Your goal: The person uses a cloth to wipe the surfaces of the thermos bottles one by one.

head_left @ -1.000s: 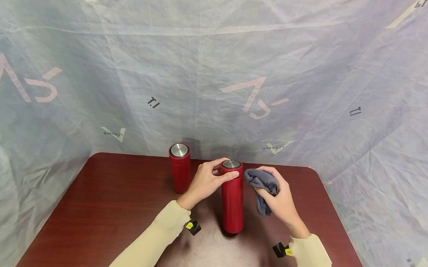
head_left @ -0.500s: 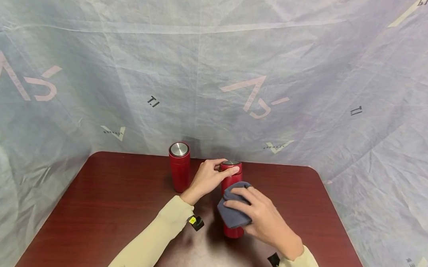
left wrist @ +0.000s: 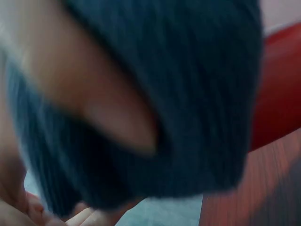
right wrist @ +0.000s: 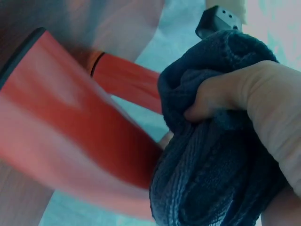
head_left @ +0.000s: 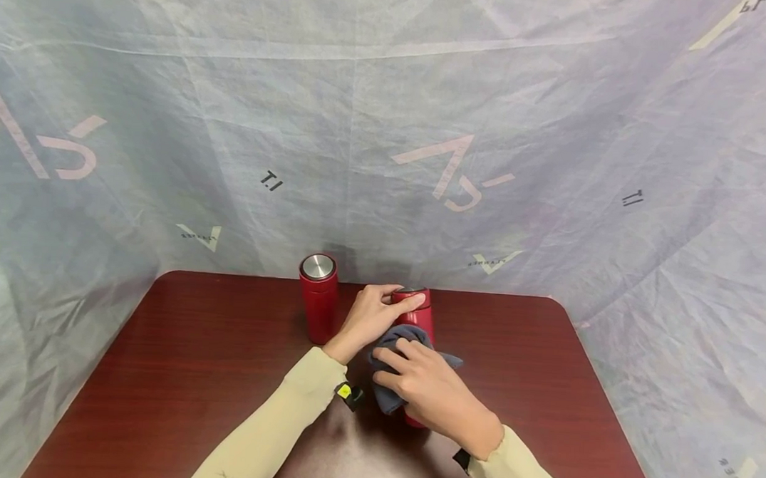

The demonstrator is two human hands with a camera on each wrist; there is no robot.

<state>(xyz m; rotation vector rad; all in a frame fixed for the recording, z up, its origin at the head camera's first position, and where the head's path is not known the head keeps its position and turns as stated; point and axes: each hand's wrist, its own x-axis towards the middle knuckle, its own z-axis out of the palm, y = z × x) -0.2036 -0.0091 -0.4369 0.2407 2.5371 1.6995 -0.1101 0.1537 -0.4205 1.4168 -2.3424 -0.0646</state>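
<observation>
A red thermos flask (head_left: 422, 319) stands on the table, its steel lid partly covered by my left hand (head_left: 368, 318). Fingers and thumb of that hand grip the flask near its top from the left. My right hand (head_left: 443, 398) holds a bunched grey-blue cloth (head_left: 384, 398) at the front of the flask, around mid-height. One corner of the cloth sticks out to the right. In the left wrist view the cloth (left wrist: 207, 94) fills most of the picture with a finger over it. The right wrist view shows the thumb pressing into the cloth (right wrist: 202, 174) beside the flask (right wrist: 75, 122).
A second red thermos flask (head_left: 320, 311) with a steel lid stands upright to the left, behind my left wrist. Both are on a dark red wooden table (head_left: 530, 388). A grey printed fabric sheet (head_left: 324, 122) hangs behind the table and along both sides.
My right hand has brought the cloth from the right side of the flask across to its front, then farther left. The left hand keeps its grip near the top.
</observation>
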